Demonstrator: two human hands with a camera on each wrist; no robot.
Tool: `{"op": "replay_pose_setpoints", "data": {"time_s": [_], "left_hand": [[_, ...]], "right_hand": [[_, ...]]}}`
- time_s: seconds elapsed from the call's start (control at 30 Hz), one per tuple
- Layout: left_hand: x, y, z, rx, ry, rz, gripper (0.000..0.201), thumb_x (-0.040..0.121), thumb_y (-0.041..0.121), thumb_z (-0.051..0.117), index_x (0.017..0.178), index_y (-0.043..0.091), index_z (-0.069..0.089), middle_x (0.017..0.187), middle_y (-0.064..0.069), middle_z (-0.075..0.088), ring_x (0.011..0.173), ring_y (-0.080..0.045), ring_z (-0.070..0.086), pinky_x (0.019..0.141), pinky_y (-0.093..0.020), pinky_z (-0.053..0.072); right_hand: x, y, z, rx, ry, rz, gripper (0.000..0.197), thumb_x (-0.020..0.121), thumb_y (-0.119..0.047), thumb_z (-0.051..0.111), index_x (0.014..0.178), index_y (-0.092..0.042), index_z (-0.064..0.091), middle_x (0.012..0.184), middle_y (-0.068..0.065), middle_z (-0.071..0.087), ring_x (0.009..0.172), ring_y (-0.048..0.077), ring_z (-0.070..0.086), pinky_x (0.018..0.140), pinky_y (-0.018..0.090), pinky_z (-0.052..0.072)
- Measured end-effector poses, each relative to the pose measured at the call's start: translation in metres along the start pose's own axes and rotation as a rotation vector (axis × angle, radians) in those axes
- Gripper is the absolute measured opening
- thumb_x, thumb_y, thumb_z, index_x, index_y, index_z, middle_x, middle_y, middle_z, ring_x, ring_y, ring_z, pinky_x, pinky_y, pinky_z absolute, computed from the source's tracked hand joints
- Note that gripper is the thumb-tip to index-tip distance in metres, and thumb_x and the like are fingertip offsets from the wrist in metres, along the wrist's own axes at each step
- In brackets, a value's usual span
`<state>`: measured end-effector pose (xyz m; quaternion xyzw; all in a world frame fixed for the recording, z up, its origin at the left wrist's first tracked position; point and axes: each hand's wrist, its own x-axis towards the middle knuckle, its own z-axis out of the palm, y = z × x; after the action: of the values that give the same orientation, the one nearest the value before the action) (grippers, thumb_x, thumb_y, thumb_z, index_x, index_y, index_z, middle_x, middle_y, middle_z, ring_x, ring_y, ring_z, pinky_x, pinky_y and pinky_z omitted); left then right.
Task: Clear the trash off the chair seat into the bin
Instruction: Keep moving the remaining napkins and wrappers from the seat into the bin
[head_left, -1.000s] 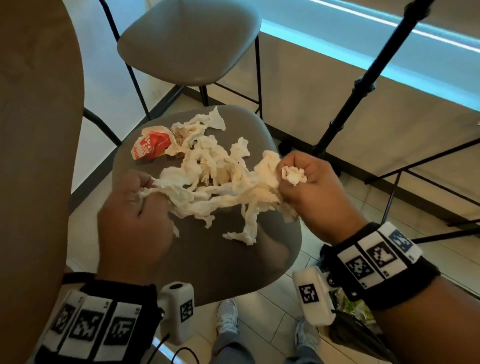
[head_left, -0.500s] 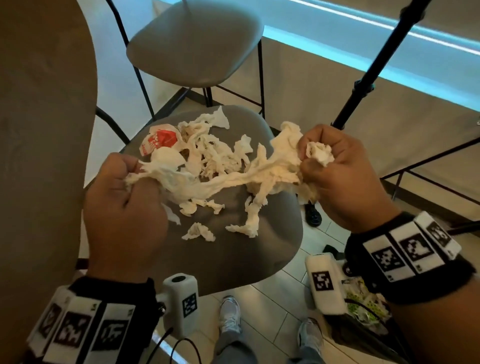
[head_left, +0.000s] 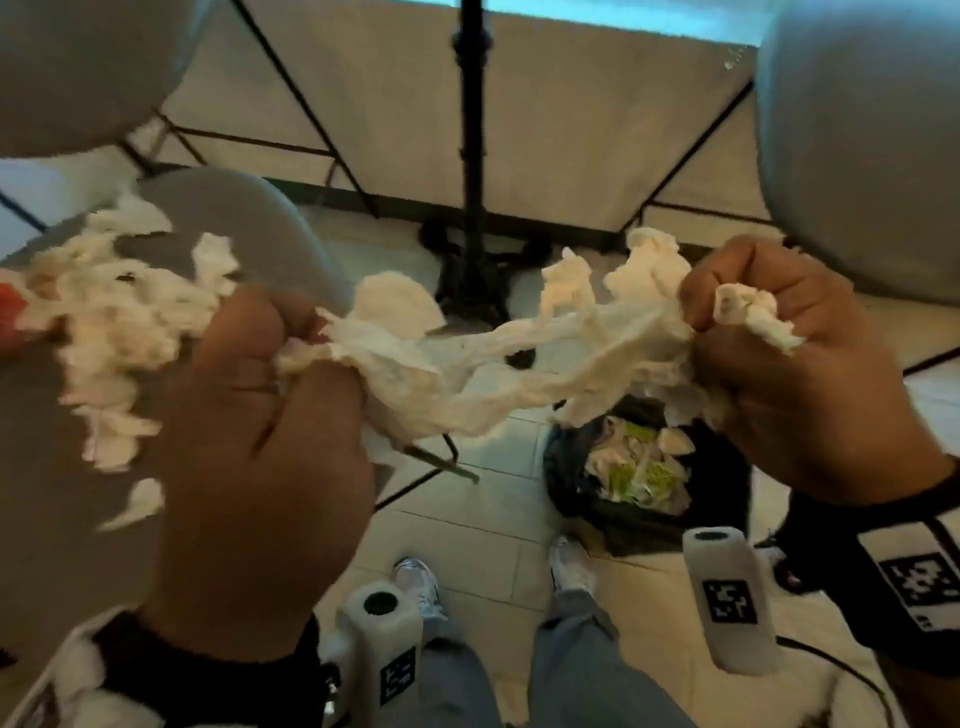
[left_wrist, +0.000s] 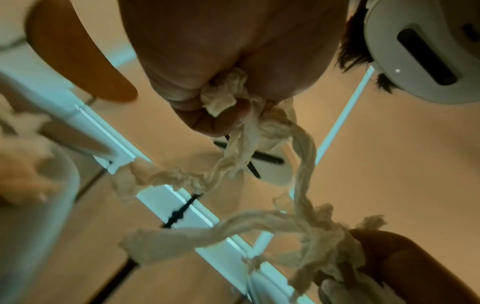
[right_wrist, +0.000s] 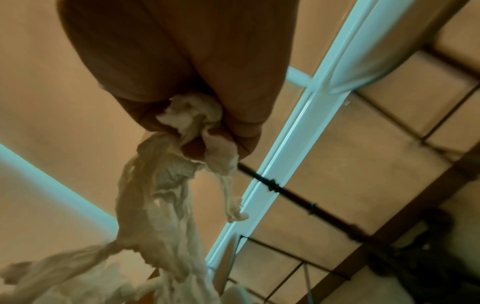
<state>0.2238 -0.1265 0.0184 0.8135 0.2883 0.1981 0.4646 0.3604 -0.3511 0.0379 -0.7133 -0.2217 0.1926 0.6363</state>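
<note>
Left hand (head_left: 260, 447) and right hand (head_left: 810, 364) both fisted tight on opposite ends of a twisted tissue strand (head_left: 467, 353), stretched between them so it carries in one go. Bin (head_left: 644, 467) at 5 o'clock, under right hand. More tissue scraps (head_left: 114, 322) on chair seat (head_left: 52, 493) at 9 o'clock.

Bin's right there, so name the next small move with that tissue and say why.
Probably swing both hands right and lower. The left hand and right hand grip the tissue wad stretched between them; only its right end hangs above the open bin.
</note>
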Motion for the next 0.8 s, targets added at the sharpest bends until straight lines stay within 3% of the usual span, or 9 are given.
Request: {"op": "replay_pose_setpoints", "data": {"time_s": [0.1,0.17,0.27,0.43,0.57,0.67,0.73,0.8], "left_hand": [[-0.009,0.011,0.073,-0.048,-0.202,0.105,0.005,0.090,0.018,0.051,0.090,0.019,0.056,0.063,-0.001,0.053,0.054,-0.021,0.054,0.045,-0.037,0.043],[-0.017,0.006,0.139,-0.051,-0.317,0.096,0.010,0.088,0.011,0.050,0.083,0.019,0.053,0.061,0.005,0.047,0.053,-0.011,0.048,0.048,-0.024,0.037],[-0.031,-0.027,0.238,0.002,-0.488,0.035,0.009,0.085,0.011,0.048,0.081,0.017,0.054,0.066,0.003,0.050,0.059,-0.009,0.047,0.054,-0.020,0.035],[-0.053,-0.114,0.380,0.149,-0.736,-0.179,0.010,0.082,0.021,0.047,0.086,0.022,0.056,0.078,-0.001,0.057,0.072,-0.018,0.055,0.060,-0.030,0.039],[-0.066,-0.183,0.460,0.325,-0.923,-0.299,0.020,0.092,0.020,0.053,0.111,0.021,0.060,0.099,-0.002,0.064,0.092,-0.023,0.063,0.075,-0.032,0.050],[-0.072,-0.230,0.499,0.420,-1.052,-0.431,0.046,0.090,0.033,0.060,0.133,0.024,0.049,0.124,-0.008,0.061,0.107,-0.027,0.062,0.085,-0.032,0.049],[-0.075,-0.251,0.511,0.381,-1.106,-0.528,0.081,0.078,0.051,0.066,0.150,0.031,0.035,0.140,-0.005,0.055,0.124,-0.029,0.057,0.102,-0.033,0.046],[-0.077,-0.259,0.512,0.306,-1.114,-0.585,0.104,0.064,0.068,0.064,0.155,0.042,0.022,0.151,-0.002,0.049,0.136,-0.027,0.050,0.114,-0.040,0.040]], "right_hand": [[-0.028,0.048,-0.062,-0.025,0.129,0.144,0.019,0.061,-0.005,0.058,0.071,-0.021,0.054,0.059,-0.002,0.050,0.050,0.014,0.045,0.050,0.027,0.039],[-0.049,0.092,-0.099,-0.032,0.216,0.239,0.014,0.061,-0.012,0.059,0.072,-0.019,0.056,0.061,0.005,0.050,0.051,0.021,0.044,0.051,0.030,0.037],[-0.077,0.175,-0.142,-0.072,0.296,0.394,0.012,0.069,-0.009,0.062,0.073,-0.019,0.057,0.063,0.004,0.052,0.055,0.023,0.049,0.050,0.030,0.040],[-0.105,0.330,-0.180,-0.188,0.330,0.673,0.025,0.082,-0.003,0.064,0.068,-0.022,0.059,0.064,-0.001,0.058,0.059,0.020,0.054,0.053,0.031,0.043],[-0.112,0.443,-0.194,-0.219,0.356,0.919,0.029,0.087,-0.007,0.062,0.067,-0.027,0.060,0.067,0.005,0.062,0.061,0.024,0.058,0.058,0.032,0.045],[-0.110,0.502,-0.195,-0.196,0.309,1.080,0.014,0.083,-0.012,0.063,0.088,-0.025,0.064,0.087,0.011,0.067,0.076,0.027,0.064,0.068,0.039,0.053],[-0.108,0.527,-0.195,-0.040,0.350,1.168,0.040,0.087,-0.011,0.066,0.125,-0.021,0.058,0.114,0.013,0.065,0.094,0.030,0.065,0.081,0.046,0.060],[-0.107,0.533,-0.191,0.133,0.408,1.241,0.074,0.092,-0.013,0.070,0.151,-0.037,0.034,0.132,0.003,0.052,0.109,0.028,0.059,0.092,0.052,0.056]]}}
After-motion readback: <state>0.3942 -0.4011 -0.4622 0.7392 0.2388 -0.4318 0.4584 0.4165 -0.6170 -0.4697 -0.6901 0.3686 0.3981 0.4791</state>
